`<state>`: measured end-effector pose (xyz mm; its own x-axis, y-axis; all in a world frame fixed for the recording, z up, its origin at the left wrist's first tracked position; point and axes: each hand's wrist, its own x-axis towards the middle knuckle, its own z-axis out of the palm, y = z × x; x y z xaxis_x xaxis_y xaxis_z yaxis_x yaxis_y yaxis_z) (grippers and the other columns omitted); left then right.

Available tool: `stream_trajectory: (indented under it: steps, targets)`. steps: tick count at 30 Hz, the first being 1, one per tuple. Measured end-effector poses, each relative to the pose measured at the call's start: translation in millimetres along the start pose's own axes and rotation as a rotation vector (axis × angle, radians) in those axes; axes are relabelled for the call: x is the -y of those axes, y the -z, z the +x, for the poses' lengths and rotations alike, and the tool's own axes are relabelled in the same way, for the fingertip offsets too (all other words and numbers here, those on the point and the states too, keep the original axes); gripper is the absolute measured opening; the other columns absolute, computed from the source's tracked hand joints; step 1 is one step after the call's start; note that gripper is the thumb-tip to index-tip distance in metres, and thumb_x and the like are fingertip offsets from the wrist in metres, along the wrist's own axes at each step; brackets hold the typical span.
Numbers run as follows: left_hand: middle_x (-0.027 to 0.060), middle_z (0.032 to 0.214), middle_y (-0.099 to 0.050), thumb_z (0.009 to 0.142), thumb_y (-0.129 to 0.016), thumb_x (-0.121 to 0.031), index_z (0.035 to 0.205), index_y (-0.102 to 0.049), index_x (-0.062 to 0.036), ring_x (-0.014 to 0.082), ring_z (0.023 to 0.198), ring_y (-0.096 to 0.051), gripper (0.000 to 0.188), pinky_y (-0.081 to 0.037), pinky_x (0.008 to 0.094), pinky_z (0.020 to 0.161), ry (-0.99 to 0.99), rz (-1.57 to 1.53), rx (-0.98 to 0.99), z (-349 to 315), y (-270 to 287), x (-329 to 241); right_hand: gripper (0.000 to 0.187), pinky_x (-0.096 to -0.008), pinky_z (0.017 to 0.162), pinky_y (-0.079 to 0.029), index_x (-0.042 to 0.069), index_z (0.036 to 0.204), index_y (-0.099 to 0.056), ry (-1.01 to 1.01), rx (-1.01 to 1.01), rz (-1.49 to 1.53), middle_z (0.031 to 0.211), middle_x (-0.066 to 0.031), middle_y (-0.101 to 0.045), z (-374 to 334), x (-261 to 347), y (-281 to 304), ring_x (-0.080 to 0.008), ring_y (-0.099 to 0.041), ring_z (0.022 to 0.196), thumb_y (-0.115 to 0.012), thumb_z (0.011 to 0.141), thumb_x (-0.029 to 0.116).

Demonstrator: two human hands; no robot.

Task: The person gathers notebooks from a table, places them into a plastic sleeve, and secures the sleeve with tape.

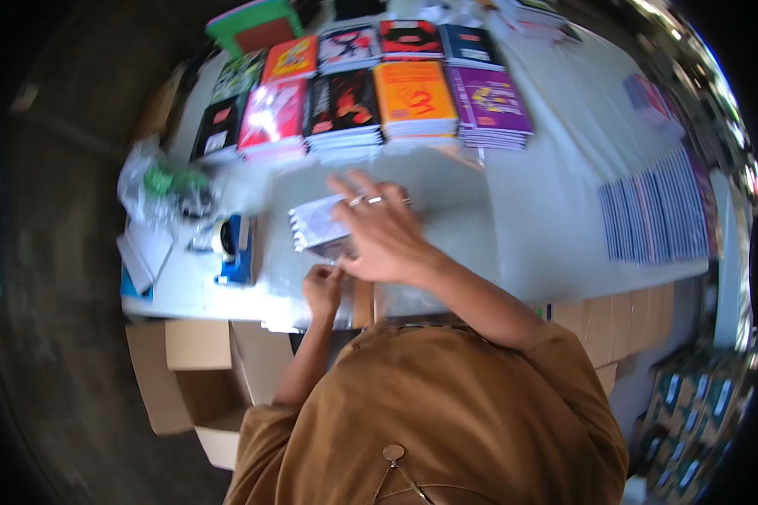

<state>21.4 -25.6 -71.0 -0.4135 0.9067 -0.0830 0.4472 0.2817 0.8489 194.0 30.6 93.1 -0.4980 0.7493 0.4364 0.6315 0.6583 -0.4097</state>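
Observation:
On the middle of the table lies a small spiral-bound notebook [316, 220] with a pale cover, its coil along the left side. A shiny edge by its near corner looks like clear plastic. My right hand [383, 231], wearing rings, reaches over the notebook with its fingers spread and hides its right part. At the near corner my left hand [322, 290] is closed in a pinch, close to my right thumb. What the pinch holds is too small to make out.
Stacks of colourful notebooks [414, 97] line the far side. To the left are a blue tape dispenser [240, 252] and a clear plastic bag [139, 181]. A long row of notebooks [653, 210] stands at right. An open cardboard box [164, 379] sits below the table's left edge.

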Motion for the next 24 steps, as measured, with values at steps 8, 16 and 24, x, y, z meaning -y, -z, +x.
stream_trajectory:
  steps: [8, 16, 24]
  targets:
    - [0.0089, 0.108, -0.055, 0.055, -0.084, -0.007, 0.117, -0.047, 0.0007, 0.0186, 0.103, -0.051, 0.072, -0.04, 0.0322, 0.089, -0.336, -0.121, 0.708, 49.4, 57.6, -78.1, 0.077, -0.0388, 0.092, -0.033, 0.004, 0.128, -0.043, -0.269, -0.056, 0.37, 0.109, -0.0148, -0.055, -41.3, -14.1, 70.1, -0.0256, -0.051, 0.104, -0.076, 0.06, 0.016]
    - [0.0151, 0.099, -0.059, 0.041, -0.08, -0.01, 0.105, -0.057, -0.002, 0.0343, 0.093, -0.056, 0.068, -0.044, 0.0385, 0.082, -1.677, 0.035, 0.538, -15.1, -70.6, -412.8, 0.079, -0.0368, 0.096, -0.03, 0.009, 0.128, -0.048, -0.318, -0.511, -0.321, 0.11, -0.0088, -0.054, -209.0, -33.1, 317.1, -0.0235, -0.047, 0.103, -0.078, 0.056, 0.017]
    - [0.0133, 0.118, -0.052, 0.057, -0.065, 0.009, 0.113, -0.05, -0.0073, 0.0343, 0.109, -0.048, 0.06, -0.038, 0.0384, 0.095, -1.889, -0.61, 0.366, -118.1, -326.7, -577.0, 0.063, -0.0379, 0.096, -0.036, 0.014, 0.119, -0.052, -0.355, -0.723, -1.003, 0.118, -0.0072, -0.048, -305.3, -159.6, 421.1, -0.0295, -0.043, 0.113, -0.063, 0.06, -0.006]
